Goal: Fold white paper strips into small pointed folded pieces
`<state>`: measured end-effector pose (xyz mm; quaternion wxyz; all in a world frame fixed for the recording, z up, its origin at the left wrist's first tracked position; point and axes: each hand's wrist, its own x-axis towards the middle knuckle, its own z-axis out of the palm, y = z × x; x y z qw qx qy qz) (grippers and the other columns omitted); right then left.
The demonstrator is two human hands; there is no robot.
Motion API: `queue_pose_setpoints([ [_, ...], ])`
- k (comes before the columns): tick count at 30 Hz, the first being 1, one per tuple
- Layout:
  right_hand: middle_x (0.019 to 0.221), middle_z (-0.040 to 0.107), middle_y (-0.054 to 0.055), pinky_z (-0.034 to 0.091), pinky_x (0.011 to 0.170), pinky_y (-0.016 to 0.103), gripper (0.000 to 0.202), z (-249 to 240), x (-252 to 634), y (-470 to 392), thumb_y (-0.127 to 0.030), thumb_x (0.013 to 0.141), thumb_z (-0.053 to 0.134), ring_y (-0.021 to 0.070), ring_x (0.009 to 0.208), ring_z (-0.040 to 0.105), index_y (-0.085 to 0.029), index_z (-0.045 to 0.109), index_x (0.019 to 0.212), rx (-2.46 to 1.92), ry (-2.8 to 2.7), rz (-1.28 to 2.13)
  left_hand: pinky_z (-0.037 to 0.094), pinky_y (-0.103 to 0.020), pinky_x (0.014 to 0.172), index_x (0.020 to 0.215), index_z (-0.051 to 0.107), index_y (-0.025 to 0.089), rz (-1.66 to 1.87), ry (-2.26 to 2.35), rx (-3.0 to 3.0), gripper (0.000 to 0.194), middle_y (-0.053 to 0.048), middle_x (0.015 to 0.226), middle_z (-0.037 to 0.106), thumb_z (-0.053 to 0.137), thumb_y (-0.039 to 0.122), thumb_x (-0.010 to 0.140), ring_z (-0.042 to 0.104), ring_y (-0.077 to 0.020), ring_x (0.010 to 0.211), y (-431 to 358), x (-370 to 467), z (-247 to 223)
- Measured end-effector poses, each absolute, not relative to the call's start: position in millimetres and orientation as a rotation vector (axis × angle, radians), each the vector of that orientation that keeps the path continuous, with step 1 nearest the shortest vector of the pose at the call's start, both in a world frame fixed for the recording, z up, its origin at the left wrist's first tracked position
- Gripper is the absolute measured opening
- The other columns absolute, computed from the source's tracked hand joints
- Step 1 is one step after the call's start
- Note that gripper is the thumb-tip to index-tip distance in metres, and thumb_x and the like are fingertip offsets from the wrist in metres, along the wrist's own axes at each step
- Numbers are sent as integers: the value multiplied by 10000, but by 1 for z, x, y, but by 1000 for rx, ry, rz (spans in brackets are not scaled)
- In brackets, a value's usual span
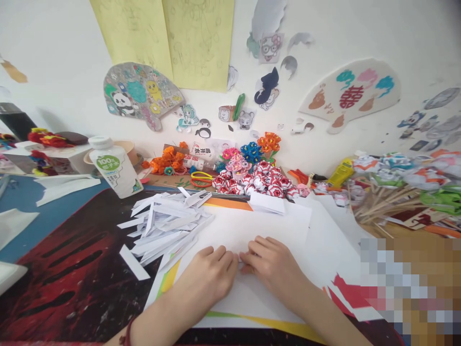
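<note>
"So, hands first: how are they entered?"

"Left hand (pixel 218 270): one, yours, fingers curled, low over the white sheet (pixel 248 300). Right hand (pixel 271 263): one, yours, thumb and fingers drawn inward, tips just beside the left's. Grip: I cannot tell whether either is closed on anything; your fingers and the white ground hide it."

"And the stock?"

"Paper strips (pixel 163 223): one loose heap, white, left of your hands, partly on the dark mat (pixel 90 259). Folded white paper (pixel 267 203): one, beyond your hands, near the red-and-white flowers (pixel 264 180). Red scraps (pixel 356 292): right of your right forearm."

"Step in hand, and what follows?"

"Step, as judged: fine fingertip work with both hands, probably on paper. Next move, as judged: calls for light, level pressure from both your hands, lest thin paper crease crookedly."
</note>
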<state>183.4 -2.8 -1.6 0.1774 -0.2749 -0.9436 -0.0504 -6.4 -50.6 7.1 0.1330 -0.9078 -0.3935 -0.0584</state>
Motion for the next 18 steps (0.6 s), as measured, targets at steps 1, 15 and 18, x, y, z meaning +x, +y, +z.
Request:
queue_pose_setpoints([
  [1,691,557,1,279,580,310,64,-2,183,-3,-211,853,644,167,672,480,-181,641,796,-784,-2667,-143,368,-332,509,867,550,147,-165,-1161,-2636,97,-35,781,590,509,59,871,527,-199,662,-51,-6,8],
  [15,638,599,-4,270,563,323,123,-11,186,-9,-111,877,560,172,634,510,-180,638,811,-819,-2587,-306,398,-317,521,884,572,143,-119,-1193,-2625,105,-61,791,609,504,63,877,559,-211,721,-54,-6,2],
  [18,656,621,8,276,562,340,145,-13,190,-13,-101,888,529,183,640,510,-167,646,834,-868,-2565,-382,406,-321,515,884,574,148,-86,-1229,-2643,76,-50,795,605,530,87,873,566,-216,701,-54,-5,1],
])
